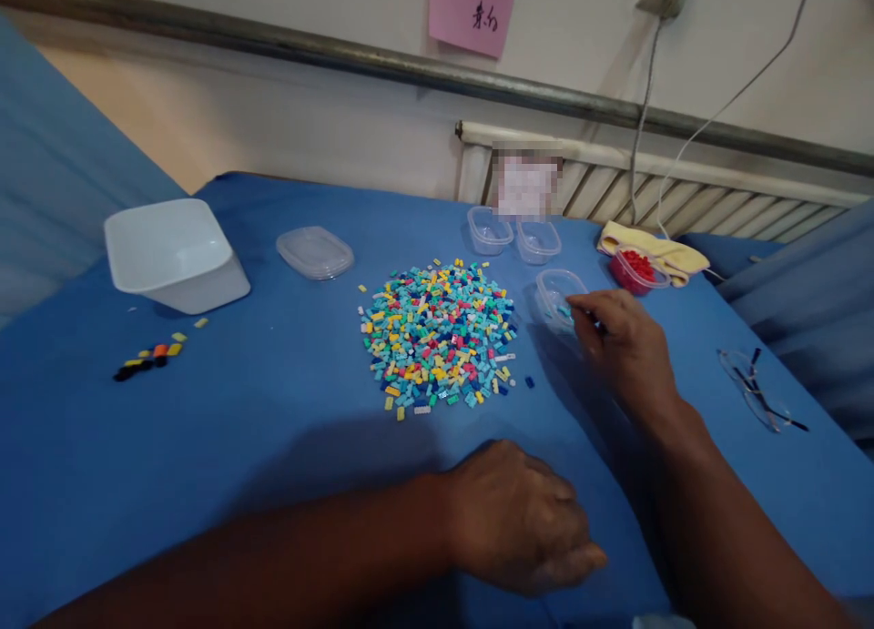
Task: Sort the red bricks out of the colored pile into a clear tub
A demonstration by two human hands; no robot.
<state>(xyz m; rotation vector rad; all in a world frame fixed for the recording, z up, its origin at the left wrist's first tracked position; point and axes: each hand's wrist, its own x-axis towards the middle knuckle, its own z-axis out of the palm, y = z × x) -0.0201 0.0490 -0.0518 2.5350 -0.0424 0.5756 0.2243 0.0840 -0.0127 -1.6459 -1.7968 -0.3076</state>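
Note:
My right hand is closed in a pinch at the near right rim of a clear plastic tub. Whatever its fingertips hold is too small or hidden to make out. A few teal toy bricks show in that tub, beside the fingertips. To the left spreads a big pile of small toy bricks in teal, yellow, blue, red and white. Nearer to me, my left hand hovers or rests over the blue cloth, its fingers curled under. The inside of that hand is hidden.
Two more clear tubs stand behind the pile. A tub of red pieces sits by a yellow cloth. Glasses lie at right. Leftward are stacked clear lids, a white bin and several loose bricks.

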